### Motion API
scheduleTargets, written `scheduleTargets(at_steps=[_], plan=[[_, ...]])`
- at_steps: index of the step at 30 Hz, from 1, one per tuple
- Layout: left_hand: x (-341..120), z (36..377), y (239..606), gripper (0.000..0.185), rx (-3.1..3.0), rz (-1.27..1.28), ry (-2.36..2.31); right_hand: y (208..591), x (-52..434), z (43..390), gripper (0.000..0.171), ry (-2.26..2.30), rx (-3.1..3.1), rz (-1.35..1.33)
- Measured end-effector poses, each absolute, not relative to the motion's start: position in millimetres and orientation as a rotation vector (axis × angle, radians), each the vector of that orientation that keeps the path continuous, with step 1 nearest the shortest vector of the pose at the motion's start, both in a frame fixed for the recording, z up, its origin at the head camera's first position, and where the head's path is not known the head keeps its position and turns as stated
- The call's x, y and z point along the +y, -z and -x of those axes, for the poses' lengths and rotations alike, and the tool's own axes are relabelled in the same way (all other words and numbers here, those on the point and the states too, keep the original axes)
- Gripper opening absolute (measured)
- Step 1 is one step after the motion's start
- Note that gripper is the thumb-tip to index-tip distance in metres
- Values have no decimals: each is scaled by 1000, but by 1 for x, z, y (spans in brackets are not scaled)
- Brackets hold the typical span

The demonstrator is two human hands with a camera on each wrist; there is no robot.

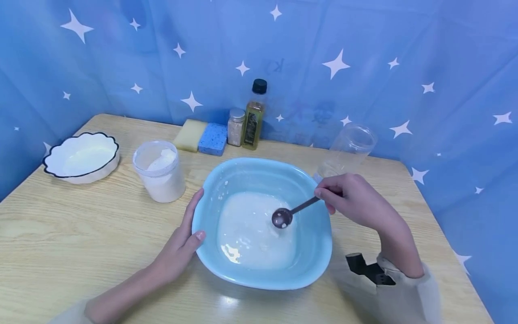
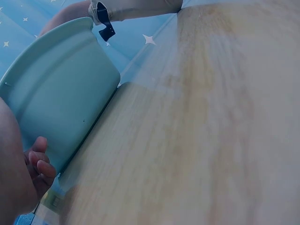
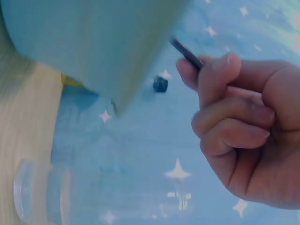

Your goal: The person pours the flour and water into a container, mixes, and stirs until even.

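Left hand [image 1: 178, 245] grips blue basin [image 1: 267, 276], thumb over rim, presumably steadying it; right hand [image 1: 354, 198] pinches brown spoon [image 1: 282, 218] closed-fingered over milky liquid [image 1: 259, 243].

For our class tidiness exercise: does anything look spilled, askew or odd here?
Only slightly: white specks cling inside the light-blue basin, above the milky liquid, perhaps from splashing. Nothing appears knocked over or broken.
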State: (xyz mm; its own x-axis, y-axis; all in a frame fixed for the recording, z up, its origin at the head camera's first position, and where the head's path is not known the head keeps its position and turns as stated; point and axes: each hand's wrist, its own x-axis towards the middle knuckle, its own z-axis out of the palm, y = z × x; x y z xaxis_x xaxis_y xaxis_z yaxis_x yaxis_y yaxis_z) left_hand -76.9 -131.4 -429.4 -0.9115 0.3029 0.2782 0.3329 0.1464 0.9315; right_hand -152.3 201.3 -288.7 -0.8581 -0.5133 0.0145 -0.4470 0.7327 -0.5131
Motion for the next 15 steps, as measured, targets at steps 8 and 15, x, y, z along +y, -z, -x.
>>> scheduleTargets(at_steps=[8, 15], plan=[[-131, 76, 430, 69, -2365, 652, 1923, 298, 205, 159, 18, 828, 2650, 902], [-132, 77, 430, 68, -2370, 652, 1925, 312, 198, 168, 17, 750, 2652, 903]])
